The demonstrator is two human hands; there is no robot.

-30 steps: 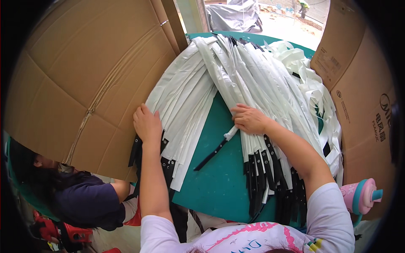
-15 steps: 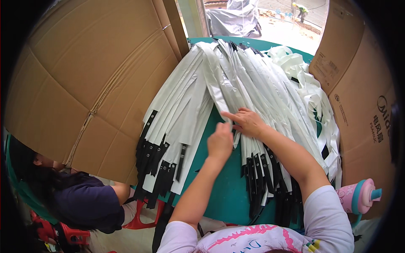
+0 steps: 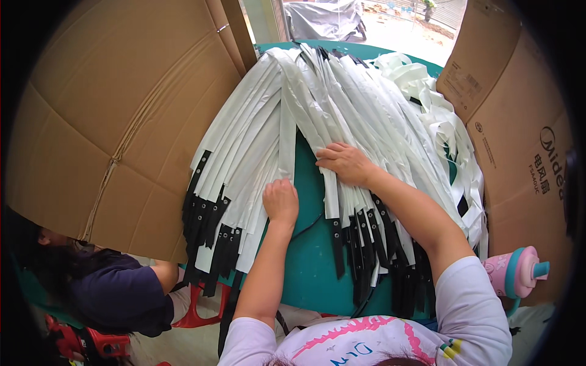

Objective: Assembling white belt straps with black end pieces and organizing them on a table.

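Long white strips with black, eyeleted ends lie fanned in two bundles, a left bundle and a right bundle. My left hand is closed on the lower part of a white strip at the left bundle's inner edge; its fingertips are partly hidden. My right hand lies across the right bundle's inner edge, fingers stretched out over the strips. Below it, one white strip runs down to a black end on the green tabletop.
Cardboard sheets stand at the left and right. Loose curled white ribbon heaps along the table's right side. A pink cup is at the lower right. Another person sits at the lower left, near a red stool.
My hands have moved apart, the left one leftward and down to the left bundle. A strip with a black end now lies along the right bundle's inner edge. The view has shifted slightly.
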